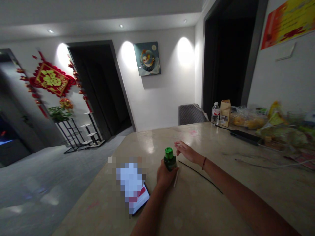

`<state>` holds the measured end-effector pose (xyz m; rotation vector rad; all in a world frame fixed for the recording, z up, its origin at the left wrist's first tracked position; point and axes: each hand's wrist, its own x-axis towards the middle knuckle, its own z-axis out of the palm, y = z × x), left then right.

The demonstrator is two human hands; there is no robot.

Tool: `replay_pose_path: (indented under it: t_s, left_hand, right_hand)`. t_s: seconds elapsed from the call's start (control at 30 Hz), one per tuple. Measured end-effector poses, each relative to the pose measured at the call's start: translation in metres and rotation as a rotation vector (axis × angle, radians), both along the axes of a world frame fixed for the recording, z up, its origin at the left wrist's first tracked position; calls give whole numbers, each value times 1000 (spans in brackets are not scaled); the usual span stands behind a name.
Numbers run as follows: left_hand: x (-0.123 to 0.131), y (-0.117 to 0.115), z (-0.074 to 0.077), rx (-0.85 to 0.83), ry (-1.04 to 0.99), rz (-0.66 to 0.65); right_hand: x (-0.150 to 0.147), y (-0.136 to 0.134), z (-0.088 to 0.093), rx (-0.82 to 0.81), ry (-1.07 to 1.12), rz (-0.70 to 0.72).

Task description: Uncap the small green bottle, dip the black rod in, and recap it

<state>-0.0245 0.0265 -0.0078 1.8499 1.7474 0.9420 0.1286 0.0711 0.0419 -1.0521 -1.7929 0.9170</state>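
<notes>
A dark green bottle [169, 162] with a bright green cap [169, 152] stands upright on the table [197, 209]. My left hand [165, 175] is wrapped around the bottle's body from the near left side. Just right of the cap, my right hand [185, 150] hovers apart from it, fingers stretched out and holding nothing. A short pale stick [176, 177] lies by the left hand's fingertips. Under the right forearm runs a long thin dark stick [200, 177]. To the left of my left forearm lies a lit phone [140, 200], its screen mostly blurred out.
Along the table's right side are a water bottle [215, 114], a paper bag [225, 113], plastic bags of food [248, 118], a long black object [246, 137] and a pale cable [268, 167]. A grey chair [192, 114] stands beyond the far edge.
</notes>
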Motion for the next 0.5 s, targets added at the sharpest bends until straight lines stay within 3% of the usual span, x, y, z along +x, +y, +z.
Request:
replay_pose_path:
  t_s: [0.13, 0.27, 0.4, 0.5]
  left_hand:
    - [1, 0, -3, 45, 11, 18]
    - [2, 3, -7, 97, 17, 82]
    - [2, 5, -9, 179, -40, 125]
    - [1, 5, -10, 219, -107, 155]
  right_hand:
    - [7, -7, 4, 42, -400, -109]
    - [6, -23, -6, 28, -817, -119]
    - [1, -38, -23, 93, -895, -12]
    - [-2, -46, -29, 257, -954, 108]
